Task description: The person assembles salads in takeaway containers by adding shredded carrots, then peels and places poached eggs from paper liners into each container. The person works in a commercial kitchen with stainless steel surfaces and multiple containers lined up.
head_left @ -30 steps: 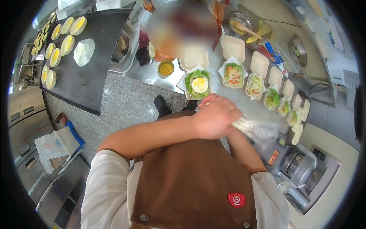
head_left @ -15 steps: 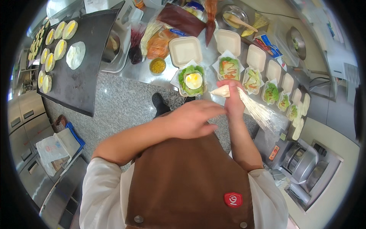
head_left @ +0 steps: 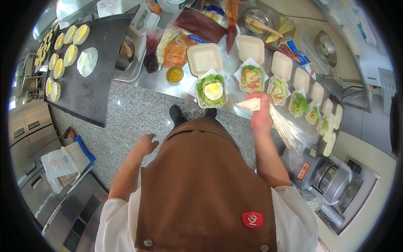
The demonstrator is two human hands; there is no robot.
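My right hand [head_left: 261,119] is wrapped round a clear piping bag [head_left: 286,127] of white sauce, its tip pointing left and its slack end trailing to the lower right. Near that tip stands an open takeaway box [head_left: 204,60], whose paper-lined base holds green lettuce [head_left: 205,98] topped by a round egg [head_left: 213,91]. To its right sits another box with a sauce-striped filling [head_left: 252,78]. My left hand [head_left: 146,145] hangs low over the floor at the left, loosely bent, thumb apart, holding nothing.
A row of open boxes with lettuce [head_left: 299,103] runs right along the steel counter. A tin of yellow corn [head_left: 174,74], bagged orange shreds [head_left: 176,52] and a metal bowl [head_left: 257,21] stand behind. Egg-filled rings [head_left: 70,55] sit on the dark griddle [head_left: 90,98] at left.
My left hand has swung away from beside the right hand, down to the left. The right hand, still gripping the piping bag, has shifted slightly right and lower.
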